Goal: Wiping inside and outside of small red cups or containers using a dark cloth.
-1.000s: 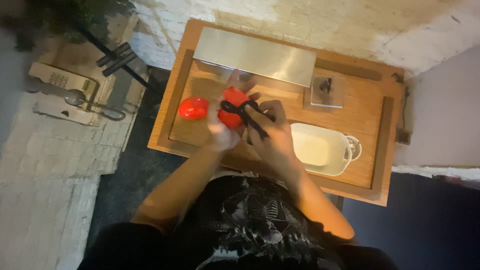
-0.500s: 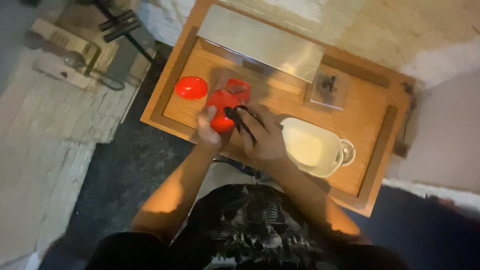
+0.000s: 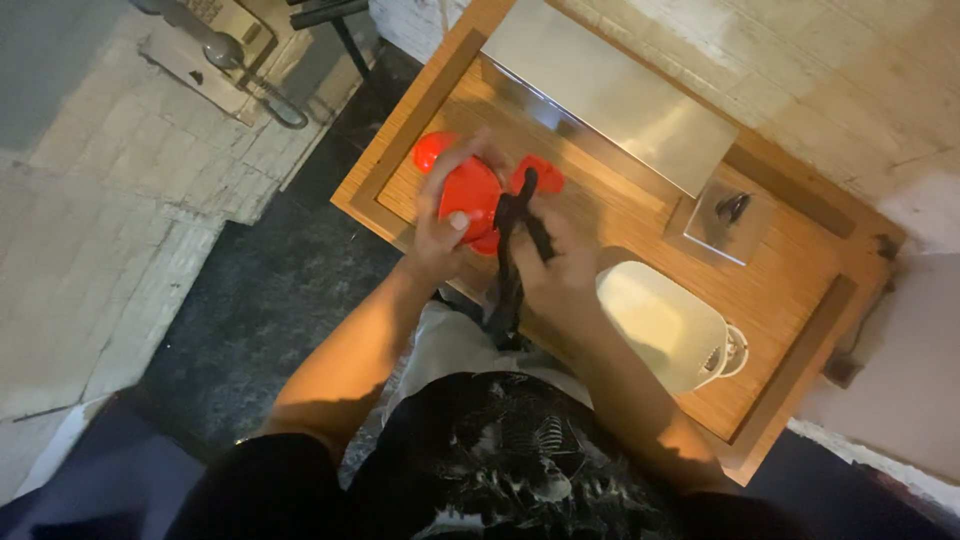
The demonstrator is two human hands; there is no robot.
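the red plastic piece [image 3: 472, 195] sits over the near left part of the wooden tray [image 3: 800, 260], held up in front of the person rather than lying flat on the wood. the left hand [image 3: 440, 225] is wrapped around it, thumb pressed on its face and fingers curled over its far edge, so that hand is closed on the piece. just right of it the right hand [image 3: 555, 262] is closed on a black strap [image 3: 512, 255], which runs from the top of the red piece down between the two hands toward the person's lap. a second red part [image 3: 545, 175] shows just beyond the strap, touching or nearly touching the held piece; whether the two are joined cannot be told. another small red round thing [image 3: 430, 150] peeks out at the tray's left edge, behind the left hand's fingers.

further across the tray, a white oval container with a handle [image 3: 665, 325] rests on its near right part, just beside the right wrist. toward the tray's far side lies a long grey metal plate [image 3: 610, 95], and right of that a small square metal lid with a dark knob [image 3: 725, 215]. off the tray's left side the floor is dark, then pale tile [image 3: 90, 230].
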